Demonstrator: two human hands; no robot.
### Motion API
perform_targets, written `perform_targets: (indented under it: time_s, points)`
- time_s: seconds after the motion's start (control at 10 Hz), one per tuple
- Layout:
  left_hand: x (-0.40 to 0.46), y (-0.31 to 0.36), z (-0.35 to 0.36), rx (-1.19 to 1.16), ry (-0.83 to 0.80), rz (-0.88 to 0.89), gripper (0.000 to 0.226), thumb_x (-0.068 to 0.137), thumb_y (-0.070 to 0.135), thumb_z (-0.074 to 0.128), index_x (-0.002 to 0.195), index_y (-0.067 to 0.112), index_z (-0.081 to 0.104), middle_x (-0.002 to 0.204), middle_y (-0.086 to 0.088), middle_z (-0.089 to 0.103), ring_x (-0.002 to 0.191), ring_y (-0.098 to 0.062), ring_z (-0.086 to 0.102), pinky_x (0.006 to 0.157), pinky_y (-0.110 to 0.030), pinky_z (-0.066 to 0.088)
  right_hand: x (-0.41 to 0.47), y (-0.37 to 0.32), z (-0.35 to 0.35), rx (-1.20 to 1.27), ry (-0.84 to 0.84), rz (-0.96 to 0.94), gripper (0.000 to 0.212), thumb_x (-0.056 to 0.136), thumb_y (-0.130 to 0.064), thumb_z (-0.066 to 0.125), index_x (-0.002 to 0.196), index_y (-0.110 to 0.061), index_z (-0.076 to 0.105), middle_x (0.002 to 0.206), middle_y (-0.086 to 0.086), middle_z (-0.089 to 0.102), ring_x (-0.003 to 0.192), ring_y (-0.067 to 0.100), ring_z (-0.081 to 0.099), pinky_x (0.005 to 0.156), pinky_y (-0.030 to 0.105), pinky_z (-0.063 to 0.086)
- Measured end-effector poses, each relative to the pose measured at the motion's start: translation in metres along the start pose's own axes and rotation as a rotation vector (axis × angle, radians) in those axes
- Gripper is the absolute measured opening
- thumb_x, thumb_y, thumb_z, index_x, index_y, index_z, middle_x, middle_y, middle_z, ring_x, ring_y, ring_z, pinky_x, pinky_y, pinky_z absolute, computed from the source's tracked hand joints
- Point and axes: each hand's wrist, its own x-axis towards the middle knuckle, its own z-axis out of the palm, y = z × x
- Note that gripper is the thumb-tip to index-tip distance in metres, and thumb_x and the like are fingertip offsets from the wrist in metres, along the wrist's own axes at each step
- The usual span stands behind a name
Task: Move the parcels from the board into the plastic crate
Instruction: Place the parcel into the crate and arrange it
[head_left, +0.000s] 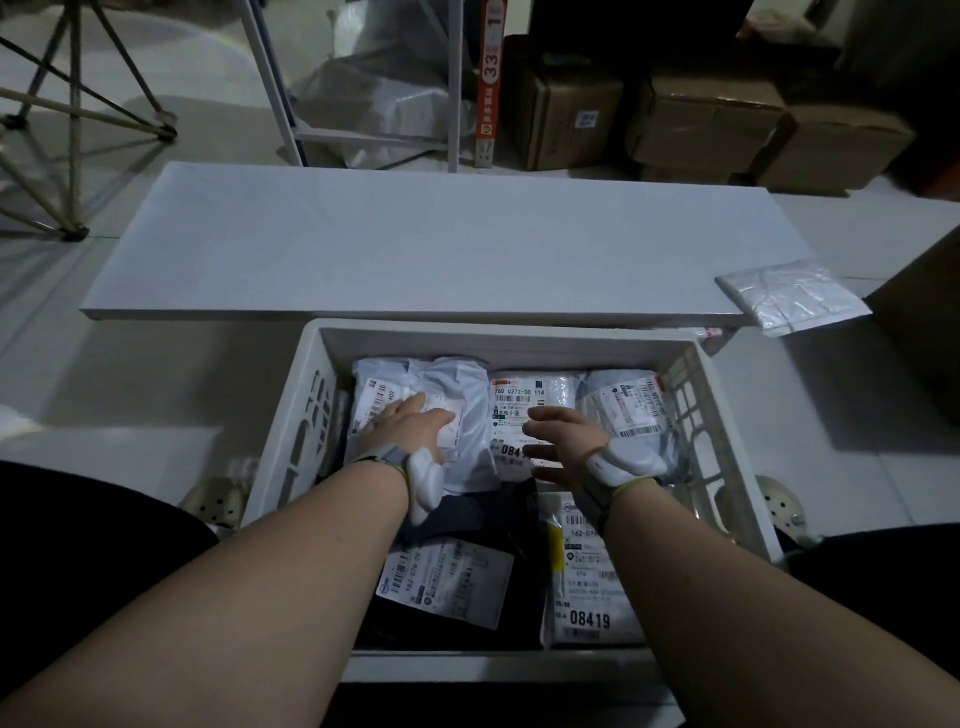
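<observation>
White plastic wrapping is pressed flat under the left hand (415, 423), whose fingers lie spread on a crumpled white poly parcel (447, 410) at the far left corner of the white slotted plastic crate (306, 415). The right hand (563, 439) is held loosely curled, holding nothing, over a labelled white parcel (524, 400) beside it. Five parcels can be counted in the crate. One clear-wrapped flat parcel (792, 296) is left, overhanging the right end of the long white board (415, 244), so the task is judged nearly done.
</observation>
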Motion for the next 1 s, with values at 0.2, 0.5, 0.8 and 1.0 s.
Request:
perform_targets:
  time_s: [0.2,0.5,0.8,1.0]
  points:
    - [0.001,0.009,-0.005,0.037,-0.01,0.007,0.067,0.09,0.033,0.054,0.148,0.03,0.023,0.16,-0.004,0.002,0.146,-0.03,0.005,0.119,-0.043,0.013,0.0,0.001,-0.007,0.011,0.002,0.003,0.017,0.092,-0.007,0.058,0.106,-0.016,0.061,0.101,0.004,0.063,0.084,0.02,0.059,0.07,0.033,0.049]
    - [-0.014,0.05,-0.02,-0.196,0.313,0.129,0.052,0.087,0.034,0.06,0.136,0.023,0.047,0.144,-0.003,0.042,0.132,-0.024,0.039,0.11,-0.033,0.033,0.007,-0.013,-0.037,0.045,0.087,-0.026,0.017,0.091,-0.007,0.058,0.107,-0.013,0.059,0.091,0.007,0.063,0.073,0.02,0.058,0.062,0.03,0.049]
    - [-0.014,0.107,-0.069,-0.253,0.412,0.238,0.049,0.088,0.028,0.061,0.134,0.019,0.049,0.141,-0.004,0.044,0.13,-0.021,0.043,0.109,-0.03,0.034,0.019,-0.073,-0.116,0.23,0.385,-0.157,0.031,0.093,-0.007,0.05,0.123,-0.003,0.055,0.12,0.023,0.061,0.101,0.039,0.064,0.067,0.037,0.052]
    - [0.007,0.164,-0.091,-0.177,0.368,0.307,0.051,0.089,0.031,0.059,0.137,0.02,0.045,0.145,-0.003,0.04,0.134,-0.02,0.039,0.109,-0.028,0.031,0.027,-0.103,-0.168,0.334,0.481,-0.144,0.045,0.097,-0.01,0.047,0.139,0.0,0.038,0.14,0.014,0.047,0.126,0.032,0.05,0.075,0.032,0.049]
